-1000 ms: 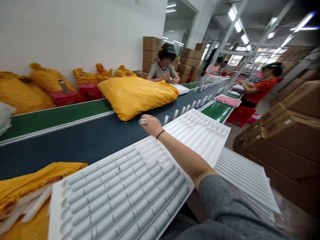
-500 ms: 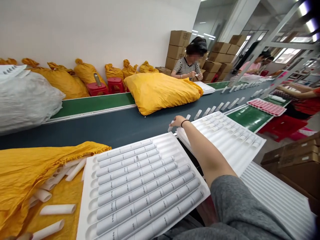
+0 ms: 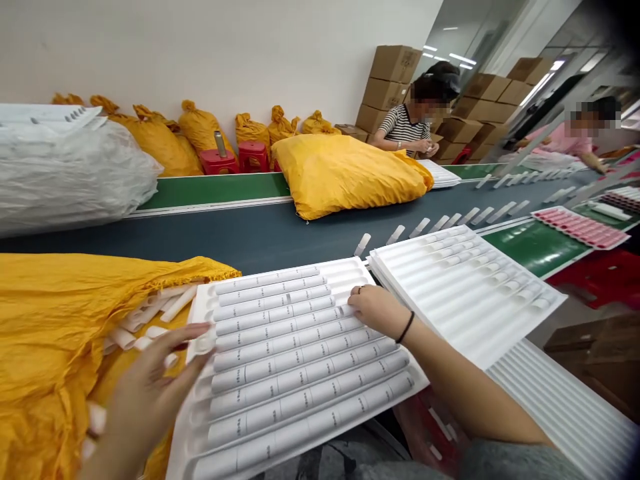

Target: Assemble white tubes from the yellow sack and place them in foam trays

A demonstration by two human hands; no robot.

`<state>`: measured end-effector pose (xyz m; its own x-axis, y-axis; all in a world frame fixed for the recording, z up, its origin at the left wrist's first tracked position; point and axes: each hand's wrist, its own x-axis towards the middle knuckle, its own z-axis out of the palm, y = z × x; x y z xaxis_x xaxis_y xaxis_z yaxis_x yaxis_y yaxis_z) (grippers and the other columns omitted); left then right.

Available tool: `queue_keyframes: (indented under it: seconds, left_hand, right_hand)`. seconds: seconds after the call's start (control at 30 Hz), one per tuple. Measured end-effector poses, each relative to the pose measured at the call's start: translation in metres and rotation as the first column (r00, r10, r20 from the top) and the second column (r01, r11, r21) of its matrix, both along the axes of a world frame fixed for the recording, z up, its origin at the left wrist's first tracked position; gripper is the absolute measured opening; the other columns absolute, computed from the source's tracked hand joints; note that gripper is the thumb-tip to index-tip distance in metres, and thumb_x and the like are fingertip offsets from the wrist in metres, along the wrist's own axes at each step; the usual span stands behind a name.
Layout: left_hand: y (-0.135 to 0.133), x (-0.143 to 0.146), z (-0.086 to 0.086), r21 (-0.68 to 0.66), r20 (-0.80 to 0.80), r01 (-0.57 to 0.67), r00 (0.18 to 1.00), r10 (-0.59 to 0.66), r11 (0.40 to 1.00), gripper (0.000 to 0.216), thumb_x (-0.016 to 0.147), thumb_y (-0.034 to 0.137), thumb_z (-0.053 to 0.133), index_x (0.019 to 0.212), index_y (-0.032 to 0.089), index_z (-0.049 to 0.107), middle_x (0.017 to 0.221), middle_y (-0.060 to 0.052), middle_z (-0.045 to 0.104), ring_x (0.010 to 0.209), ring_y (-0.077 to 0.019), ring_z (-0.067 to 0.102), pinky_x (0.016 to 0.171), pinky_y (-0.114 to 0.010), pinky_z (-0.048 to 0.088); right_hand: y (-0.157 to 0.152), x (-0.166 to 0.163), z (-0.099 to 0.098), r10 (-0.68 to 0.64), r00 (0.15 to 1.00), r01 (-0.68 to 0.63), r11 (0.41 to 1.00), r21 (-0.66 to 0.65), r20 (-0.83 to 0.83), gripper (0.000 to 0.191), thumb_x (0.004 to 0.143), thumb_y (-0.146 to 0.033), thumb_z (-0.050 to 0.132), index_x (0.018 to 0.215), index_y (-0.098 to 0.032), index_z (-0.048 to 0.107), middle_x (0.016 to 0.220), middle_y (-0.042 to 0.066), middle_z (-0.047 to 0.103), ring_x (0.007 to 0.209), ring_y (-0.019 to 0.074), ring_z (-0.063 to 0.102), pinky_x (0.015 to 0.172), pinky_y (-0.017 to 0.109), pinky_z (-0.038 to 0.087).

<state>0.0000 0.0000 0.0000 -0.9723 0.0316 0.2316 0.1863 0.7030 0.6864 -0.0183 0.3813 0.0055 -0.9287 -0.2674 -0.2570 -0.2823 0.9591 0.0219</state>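
A white tray (image 3: 193,433) lies before me, with rows of printed white tubes (image 3: 300,393) in its grooves. At its upper right part, my right hand (image 3: 377,310) has its fingers closed on a white tube (image 3: 346,311) at the right end of a middle row; the fingers partly cover it. My left hand (image 3: 155,383) is at the tray's left edge, thumb and forefinger apart beside the groove ends, with no held thing visible. Left of the tray, a yellow sack (image 3: 50,333) spills loose white tubes (image 3: 145,310).
White tubes (image 3: 363,245) stand in a line on the dark conveyor belt (image 3: 225,230). A second white tray (image 3: 430,293), partly filled, sits at the right. Across the belt lies a full yellow sack (image 3: 350,173), near a person in a striped shirt (image 3: 400,127). A plastic-wrapped bundle (image 3: 75,177) stands left.
My right hand has come back from the belt with a white tube to the tray. My left hand has risen from the lower left to the tray's left edge. The view has turned left.
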Motion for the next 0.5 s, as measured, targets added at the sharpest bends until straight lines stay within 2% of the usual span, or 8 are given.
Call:
queue_keyframes:
  seconds: [0.07,0.1,0.17,0.2,0.27,0.33,0.4,0.5]
  left_hand:
    - [0.032,0.003,0.005,0.118,0.025,0.156,0.987,-0.160,0.981,0.029,0.078,0.043,0.065,0.101,0.026,0.061,0.109,-0.002,0.067,0.102,-0.0224,0.060,0.088,-0.035,0.049]
    - [0.046,0.004,0.008,0.169,0.019,0.206,0.977,-0.212,0.964,0.027,0.079,0.040,0.065,0.101,0.025,0.062,0.109,-0.003,0.067,0.103,-0.0224,0.061,0.090,-0.036,0.049]
    - [0.067,0.005,0.014,0.241,0.004,0.286,0.955,-0.296,0.927,0.022,0.081,0.036,0.063,0.099,0.024,0.063,0.107,-0.004,0.067,0.102,-0.0212,0.061,0.089,-0.036,0.049]
    - [0.074,0.005,0.016,0.268,0.000,0.306,0.948,-0.317,0.914,0.020,0.081,0.034,0.063,0.098,0.024,0.063,0.107,-0.004,0.068,0.101,-0.0206,0.061,0.088,-0.035,0.050]
    - [0.082,0.006,0.018,0.311,0.005,0.320,0.941,-0.338,0.895,0.018,0.081,0.032,0.063,0.097,0.024,0.063,0.106,-0.004,0.068,0.100,-0.0202,0.062,0.087,-0.036,0.051]
    - [0.084,0.007,0.018,0.364,0.016,0.319,0.937,-0.348,0.875,0.019,0.080,0.032,0.064,0.097,0.023,0.063,0.105,-0.005,0.068,0.100,-0.0207,0.061,0.087,-0.036,0.051]
    - [0.083,0.009,0.016,0.445,0.016,0.315,0.933,-0.359,0.838,0.022,0.080,0.031,0.066,0.099,0.022,0.062,0.105,-0.006,0.067,0.102,-0.0209,0.061,0.088,-0.036,0.051]
    - [0.078,0.010,0.015,0.479,-0.026,0.360,0.917,-0.397,0.801,0.024,0.083,0.029,0.063,0.105,0.022,0.058,0.104,-0.006,0.065,0.103,-0.0197,0.060,0.089,-0.034,0.050]
  right_hand:
    - [0.004,0.005,0.008,-0.010,0.997,0.009,1.000,-0.007,-0.072,0.013,0.078,-0.008,0.049,0.083,-0.012,0.061,0.085,0.012,0.063,0.080,0.0226,0.061,0.071,0.031,0.045]
    - [0.004,0.009,0.012,-0.022,0.991,0.014,0.998,-0.059,-0.131,0.014,0.079,-0.009,0.049,0.088,-0.012,0.060,0.084,0.011,0.062,0.078,0.0226,0.060,0.070,0.032,0.045]
    - [-0.003,0.022,0.020,-0.054,0.965,-0.025,0.956,-0.294,-0.256,0.019,0.081,-0.014,0.049,0.099,-0.014,0.057,0.086,0.009,0.062,0.078,0.0215,0.060,0.070,0.033,0.047]
    - [-0.009,0.030,0.022,-0.071,0.952,-0.072,0.892,-0.446,-0.296,0.022,0.082,-0.016,0.050,0.103,-0.016,0.055,0.089,0.008,0.063,0.080,0.0207,0.060,0.071,0.032,0.048]
    - [-0.026,0.045,0.022,-0.086,0.948,-0.160,0.701,-0.694,-0.306,0.026,0.085,-0.020,0.050,0.111,-0.020,0.052,0.097,0.007,0.063,0.086,0.0191,0.061,0.075,0.031,0.050]
    - [-0.045,0.057,0.018,-0.086,0.961,-0.177,0.543,-0.821,-0.264,0.027,0.087,-0.021,0.050,0.114,-0.023,0.052,0.102,0.006,0.063,0.091,0.0185,0.060,0.078,0.031,0.051]
    - [-0.061,0.063,0.013,-0.087,0.970,-0.163,0.461,-0.873,-0.227,0.027,0.088,-0.021,0.050,0.115,-0.024,0.052,0.103,0.006,0.062,0.093,0.0182,0.060,0.080,0.032,0.051]
    - [-0.073,0.062,0.013,-0.099,0.966,-0.183,0.397,-0.900,-0.240,0.029,0.089,-0.019,0.050,0.118,-0.025,0.052,0.103,0.005,0.062,0.093,0.0176,0.059,0.081,0.032,0.051]
